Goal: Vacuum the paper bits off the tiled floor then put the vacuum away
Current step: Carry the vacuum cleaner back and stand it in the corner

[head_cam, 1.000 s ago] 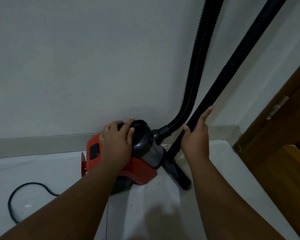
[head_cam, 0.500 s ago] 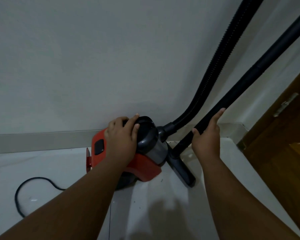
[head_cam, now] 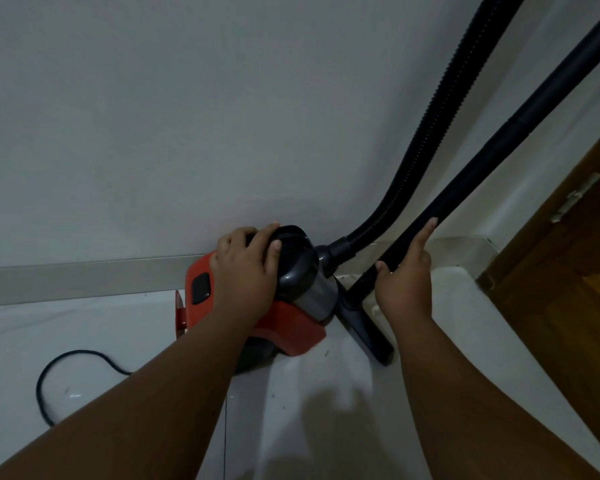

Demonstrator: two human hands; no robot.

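Observation:
A red and dark grey canister vacuum (head_cam: 291, 327) sits on the white tiled floor against the wall's skirting. My left hand (head_cam: 248, 277) lies over its top with the fingers curled on the dark handle. The ribbed black hose (head_cam: 430, 133) rises from the vacuum's front up past the top edge. Beside it the rigid black wand (head_cam: 499, 143) leans toward the wall corner, its floor nozzle (head_cam: 366, 332) resting on the tiles. My right hand (head_cam: 404, 282) cups the wand's lower part, fingers stretched along it.
The black power cord (head_cam: 54, 382) loops on the floor at the left. A wooden door and frame (head_cam: 568, 271) stand at the right. A grey skirting (head_cam: 84, 278) runs along the wall. A few tiny specks (head_cam: 272, 396) dot the tiles near me.
The view has shifted a little; hose and wand now lean further right in frame. Both hands keep their places on the vacuum and the wand.

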